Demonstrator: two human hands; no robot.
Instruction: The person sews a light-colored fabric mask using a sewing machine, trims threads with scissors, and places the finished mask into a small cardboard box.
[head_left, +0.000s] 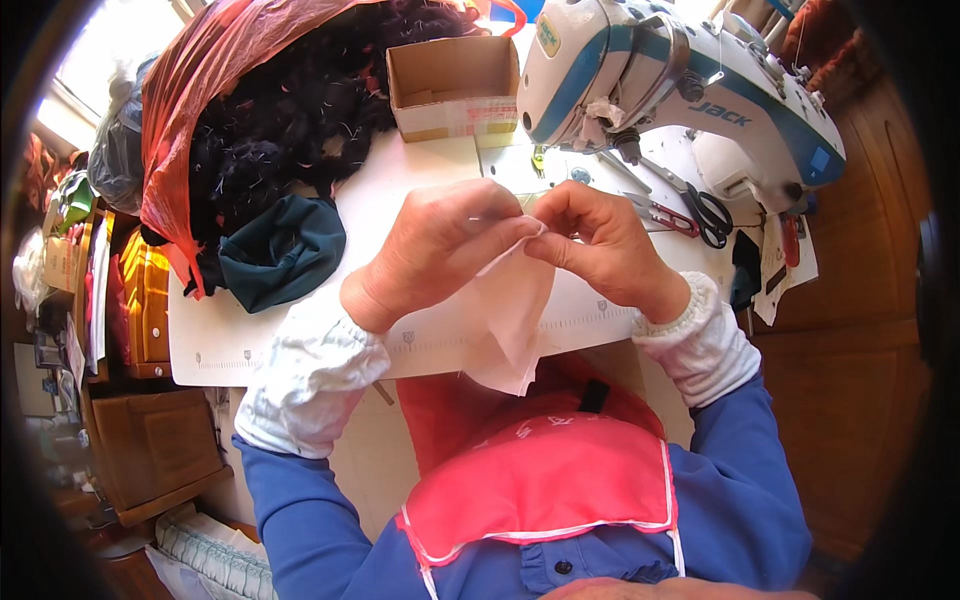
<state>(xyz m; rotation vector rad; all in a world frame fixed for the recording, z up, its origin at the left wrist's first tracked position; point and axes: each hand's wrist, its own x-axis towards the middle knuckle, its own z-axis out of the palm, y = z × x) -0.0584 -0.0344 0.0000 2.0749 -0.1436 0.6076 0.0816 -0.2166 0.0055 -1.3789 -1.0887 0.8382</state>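
Note:
My left hand pinches the upper edge of a piece of thin white fabric between thumb and fingers. Close beside it, my right hand grips the same edge, the two thumbs nearly touching. The fabric hangs down over the front edge of the white sewing table. Both hands are in front of the needle area of a Jack sewing machine. Black-handled scissors and red-handled thread snips lie just beyond my right hand.
A dark green cloth lies left of my left hand, beside a red plastic bag full of black fluffy scraps. An open cardboard box stands behind the hands. Dark cloth and a red-handled tool lie at the right edge.

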